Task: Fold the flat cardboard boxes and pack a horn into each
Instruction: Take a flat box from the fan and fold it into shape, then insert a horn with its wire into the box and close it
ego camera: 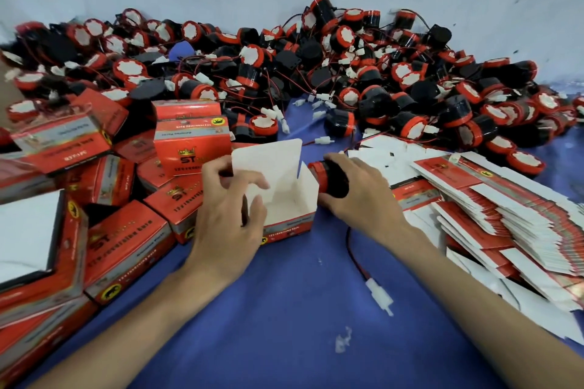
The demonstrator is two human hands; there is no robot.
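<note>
- A worker's left hand (227, 215) pinches the left wall of an open box (290, 221) on the blue cloth (284, 325). The fingers curl over the wall's edge, and the lid (268, 158) stands up behind.
- The right hand (360, 196) is wrapped over a horn (328, 178), held on its side against the box's right wall and not yet inside.
- The horn's wire (354, 256) trails toward the worker across the cloth to a white plug (377, 292). Left out, it would likely hang over the rim and be pinched under the lid.
- If the horn is pushed at the thin wall rather than lifted over it, the wall could buckle or the box could slide left.
- Flats (505, 208) lie stacked just right of the hand, where a sweeping wrist could scatter them.
- The pile (316, 57) behind is a tangle of wires that may snag a reaching hand.
</note>
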